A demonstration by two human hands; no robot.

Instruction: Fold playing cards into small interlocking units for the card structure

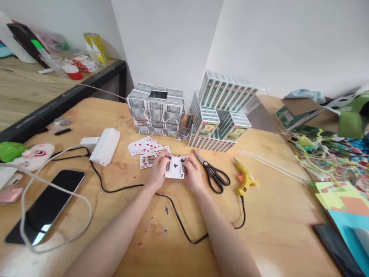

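Between both hands is a playing card point(175, 169), an ace of clubs, face up with its side edges folded in so the patterned back shows. My left hand point(160, 169) pinches its left edge. On the right edge, my right hand point(192, 171) has thumb and fingers closed. Just beyond the left hand, loose face-up cards point(143, 146) lie fanned on the table, a king point(147, 161) among them. Behind these stands a box-like structure built of folded cards point(157, 111), with an opening in its top. Black-handled scissors point(213, 173) lie right of my right hand.
A yellow glue gun point(246, 179) lies to the right, its black cord crossing under my forearms. Stacked card boxes point(223, 111) stand at the back. White glue sticks point(271, 165) lie farther right. A white power adapter point(106, 146) and a phone point(47, 206) are at left.
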